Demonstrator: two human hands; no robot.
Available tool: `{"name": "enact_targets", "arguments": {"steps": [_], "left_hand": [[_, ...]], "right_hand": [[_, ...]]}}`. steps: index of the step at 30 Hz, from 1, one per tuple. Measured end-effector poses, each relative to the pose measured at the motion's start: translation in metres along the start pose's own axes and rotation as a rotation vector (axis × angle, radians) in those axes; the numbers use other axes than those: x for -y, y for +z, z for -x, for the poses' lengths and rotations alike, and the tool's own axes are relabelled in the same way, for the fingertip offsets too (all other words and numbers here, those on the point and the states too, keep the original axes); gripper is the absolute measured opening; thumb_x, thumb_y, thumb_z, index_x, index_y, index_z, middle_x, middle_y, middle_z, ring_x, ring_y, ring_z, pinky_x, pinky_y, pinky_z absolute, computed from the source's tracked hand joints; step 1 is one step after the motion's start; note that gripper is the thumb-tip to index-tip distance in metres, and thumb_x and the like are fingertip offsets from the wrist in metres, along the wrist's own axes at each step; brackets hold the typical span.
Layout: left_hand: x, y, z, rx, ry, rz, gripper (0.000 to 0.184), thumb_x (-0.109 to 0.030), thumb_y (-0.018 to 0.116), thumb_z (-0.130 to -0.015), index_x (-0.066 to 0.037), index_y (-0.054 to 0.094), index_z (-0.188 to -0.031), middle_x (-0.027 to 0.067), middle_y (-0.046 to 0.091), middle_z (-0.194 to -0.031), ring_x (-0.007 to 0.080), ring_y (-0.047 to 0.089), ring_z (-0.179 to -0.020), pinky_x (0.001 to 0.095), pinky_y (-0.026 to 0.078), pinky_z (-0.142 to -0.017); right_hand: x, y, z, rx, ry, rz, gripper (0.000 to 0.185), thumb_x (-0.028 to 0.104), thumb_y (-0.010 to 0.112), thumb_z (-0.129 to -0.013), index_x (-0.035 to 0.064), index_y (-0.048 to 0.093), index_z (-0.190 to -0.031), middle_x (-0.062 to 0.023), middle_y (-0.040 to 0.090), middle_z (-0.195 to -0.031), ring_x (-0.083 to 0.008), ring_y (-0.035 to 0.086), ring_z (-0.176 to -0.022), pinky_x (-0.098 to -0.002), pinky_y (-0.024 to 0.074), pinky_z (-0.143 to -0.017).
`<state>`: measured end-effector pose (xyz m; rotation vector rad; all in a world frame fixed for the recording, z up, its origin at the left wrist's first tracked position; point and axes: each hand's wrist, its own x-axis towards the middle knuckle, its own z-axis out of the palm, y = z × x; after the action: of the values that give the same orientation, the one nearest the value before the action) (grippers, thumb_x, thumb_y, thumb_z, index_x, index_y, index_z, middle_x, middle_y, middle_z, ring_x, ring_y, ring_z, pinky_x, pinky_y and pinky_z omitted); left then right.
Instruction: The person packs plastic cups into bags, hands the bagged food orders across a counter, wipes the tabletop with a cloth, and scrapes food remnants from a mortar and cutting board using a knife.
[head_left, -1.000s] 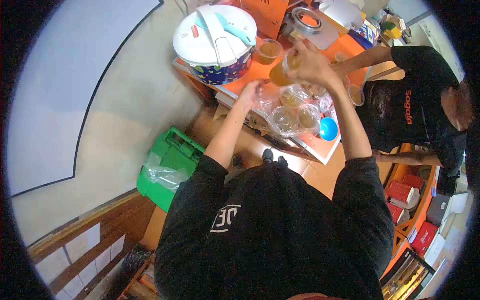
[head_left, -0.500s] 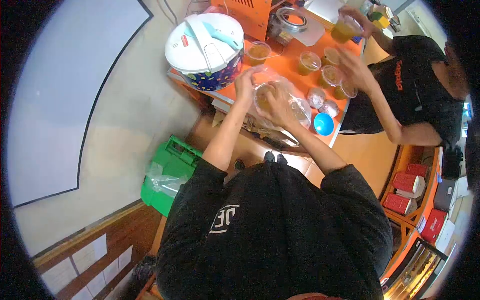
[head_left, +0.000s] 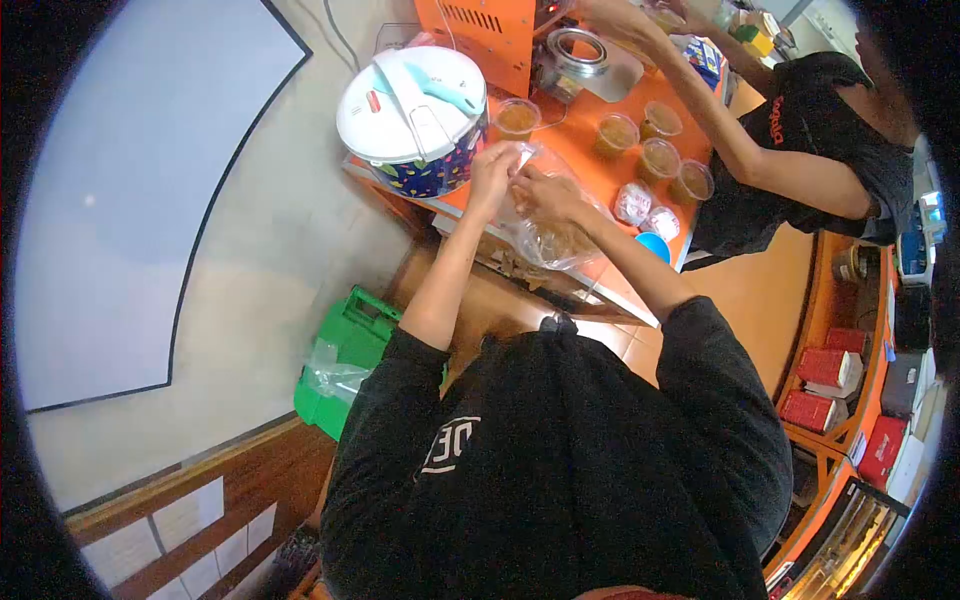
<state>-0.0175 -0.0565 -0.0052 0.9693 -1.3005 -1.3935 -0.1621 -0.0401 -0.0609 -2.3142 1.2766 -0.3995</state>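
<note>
A clear plastic bag (head_left: 550, 243) hangs at the counter's near edge, with something brownish showing blurrily through it. My left hand (head_left: 493, 172) is closed on the upper edge of this bag, thumb and fingers pinched together. Close beside it, my right hand (head_left: 548, 193) has its fingers curled in, gripping the bag's gathered top. Just beyond my hands stands a lidless-looking clear cup (head_left: 517, 118) of orange-brown contents. A white rice-cooker-like pot (head_left: 415, 110) with a dark patterned body is left of my left hand.
Several filled cups (head_left: 660, 158) stand right of my hands, near two round wrapped items (head_left: 633, 203) and a blue bowl (head_left: 653, 245). A co-worker's arm (head_left: 700, 95) reaches across toward an orange machine (head_left: 480, 35). A green crate (head_left: 345, 350) sits low at left.
My right hand has come out of the bag's middle and moved up beside my left at its top. The co-worker's arms have swung toward the machine, carrying a cup away.
</note>
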Motion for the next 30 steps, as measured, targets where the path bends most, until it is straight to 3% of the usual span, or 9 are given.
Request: {"name": "enact_targets", "arguments": {"steps": [4, 7, 11, 13, 14, 16, 17, 19, 30], "left_hand": [[0.003, 0.012, 0.001, 0.091, -0.014, 0.12, 0.017, -0.016, 0.049, -0.081, -0.003, 0.06, -0.084, -0.0048, 0.047, -0.061, 0.0032, 0.038, -0.052, 0.0194, 0.028, -0.047], [0.004, 0.013, -0.004, 0.062, 0.075, 0.013, 0.018, -0.017, 0.049, -0.081, -0.002, 0.059, -0.084, -0.0033, 0.05, -0.063, 0.0047, 0.043, -0.055, 0.0203, 0.033, -0.05], [-0.01, 0.027, 0.031, -0.086, 0.164, -0.514, 0.018, -0.015, 0.054, -0.075, -0.002, 0.055, -0.087, 0.0089, 0.056, -0.071, 0.0197, 0.053, -0.067, 0.0287, 0.039, -0.063], [-0.007, 0.054, 0.054, -0.512, 0.672, -1.172, 0.035, -0.017, 0.057, -0.069, -0.001, 0.049, -0.099, 0.0136, 0.053, -0.087, 0.0269, 0.049, -0.086, 0.0377, 0.038, -0.074], [0.0, 0.062, 0.057, -0.498, 0.675, -1.167, 0.035, -0.017, 0.057, -0.069, -0.001, 0.049, -0.099, 0.0136, 0.053, -0.087, 0.0269, 0.049, -0.086, 0.0377, 0.038, -0.074], [0.025, 0.072, 0.064, 0.429, 0.469, -1.216, 0.052, -0.022, 0.06, -0.068, 0.006, 0.041, -0.108, 0.0208, 0.04, -0.111, 0.0343, 0.037, -0.106, 0.0471, 0.03, -0.09], [0.036, 0.073, 0.066, 0.437, 0.473, -1.213, 0.052, -0.022, 0.06, -0.068, 0.006, 0.041, -0.108, 0.0208, 0.04, -0.111, 0.0343, 0.037, -0.106, 0.0471, 0.03, -0.09], [0.046, 0.075, 0.067, 0.436, 0.096, -1.236, 0.059, -0.028, 0.063, -0.066, 0.004, 0.039, -0.11, 0.0209, 0.037, -0.113, 0.0346, 0.035, -0.106, 0.0484, 0.029, -0.091], [0.051, 0.071, 0.074, 0.321, 0.178, -1.411, 0.077, -0.048, 0.069, -0.057, -0.004, 0.041, -0.113, 0.0144, 0.04, -0.111, 0.031, 0.036, -0.106, 0.0485, 0.03, -0.088]], "right_hand": [[-0.002, -0.003, -0.004, 0.122, 0.078, 0.251, 0.043, 0.031, 0.055, -0.074, 0.0121, 0.046, -0.112, -0.0147, 0.046, -0.11, -0.0332, 0.046, -0.105, -0.0435, 0.0368, -0.086], [-0.021, 0.01, 0.007, -0.213, -0.083, 0.29, 0.041, 0.026, 0.054, -0.073, 0.0095, 0.047, -0.11, -0.0128, 0.05, -0.107, -0.033, 0.048, -0.101, -0.0429, 0.0377, -0.084], [-0.023, -0.004, 0.072, -0.096, 0.208, 0.128, 0.039, 0.027, 0.057, -0.069, 0.0065, 0.05, -0.102, -0.0157, 0.05, -0.103, -0.035, 0.046, -0.099, -0.0457, 0.0375, -0.083], [-0.009, -0.008, 0.098, 0.019, 0.321, 0.229, 0.036, 0.026, 0.058, -0.068, 0.0064, 0.052, -0.097, -0.0172, 0.05, -0.101, -0.0366, 0.046, -0.1, -0.0474, 0.0376, -0.084], [0.001, -0.012, 0.105, -0.057, 0.275, 0.292, 0.042, 0.03, 0.06, -0.065, 0.007, 0.05, -0.099, -0.019, 0.048, -0.102, -0.0384, 0.045, -0.1, -0.0471, 0.0379, -0.084], [0.006, -0.01, 0.11, -0.125, 0.311, 0.413, 0.058, 0.039, 0.066, -0.059, 0.0106, 0.045, -0.105, -0.0232, 0.041, -0.113, -0.0412, 0.042, -0.105, -0.0466, 0.0379, -0.086], [0.003, -0.009, 0.11, -0.127, 0.32, 0.414, 0.058, 0.039, 0.066, -0.059, 0.0106, 0.045, -0.105, -0.0232, 0.041, -0.113, -0.0412, 0.042, -0.105, -0.0466, 0.0379, -0.086], [-0.008, -0.007, 0.108, -0.075, 0.36, 0.291, 0.067, 0.042, 0.068, -0.057, 0.0122, 0.041, -0.111, -0.0231, 0.035, -0.122, -0.0414, 0.039, -0.11, -0.0475, 0.0359, -0.088], [0.004, -0.017, 0.111, 0.002, 0.531, 0.281, 0.072, 0.042, 0.069, -0.058, 0.0123, 0.04, -0.117, -0.0199, 0.045, -0.115, -0.0367, 0.042, -0.109, -0.0456, 0.031, -0.093]]}}
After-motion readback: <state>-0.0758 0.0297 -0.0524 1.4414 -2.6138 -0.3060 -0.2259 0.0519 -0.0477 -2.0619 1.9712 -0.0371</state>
